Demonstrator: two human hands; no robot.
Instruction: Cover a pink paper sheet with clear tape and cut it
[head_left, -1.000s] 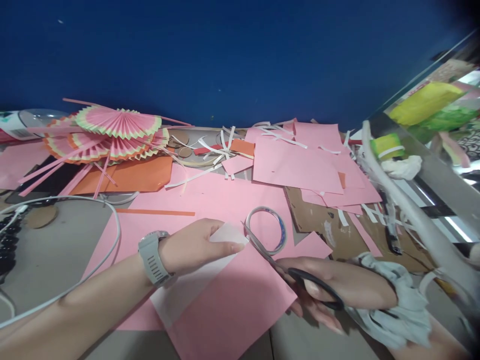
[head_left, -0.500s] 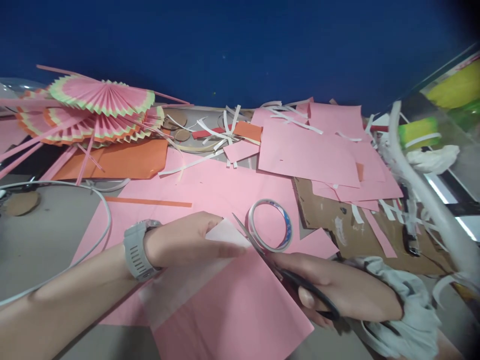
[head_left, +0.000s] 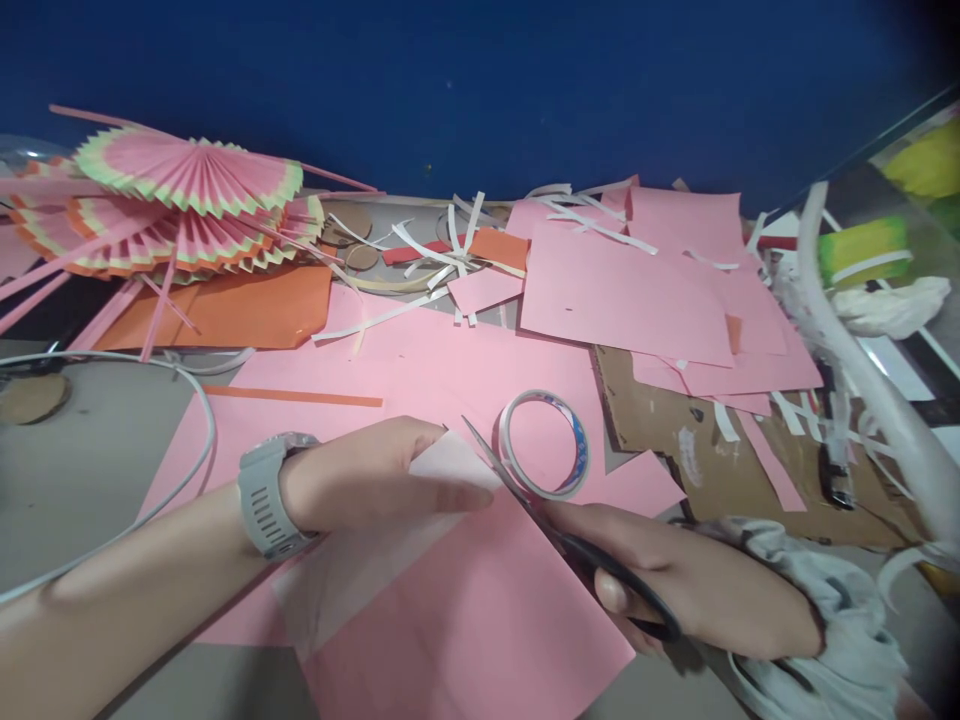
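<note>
Blue wall (head_left: pixel 480 100) across twelve o'clock, grey counter (head_left: pixel 97 460) below it, and it's scissor work at centre stage! Left hand (head_left: pixel 375 475) comes in from eight o'clock, thumb and fingers pinched on the top corner of a pink sheet (head_left: pixel 480 600), right where a white band (head_left: pixel 360 575) runs along its ten o'clock edge. Over at four o'clock, the right hand (head_left: pixel 645 545) curls round the black handles of the scissors (head_left: pixel 589 558), blades aimed at eleven and lying by that pinched corner; how wide they're parted, nobody can tell from here. Just beyond the blades, towards one o'clock, sits a tape roll (head_left: pixel 581 455) on a larger pink sheet (head_left: pixel 465 370), and pleated paper fans (head_left: pixel 191 175) crowd ten o'clock. Trimming at the corner looks like the step in hand. Next move, by this reckoning, calls for a taut corner, blades squared to the edge, and the left thumb well clear!
</note>
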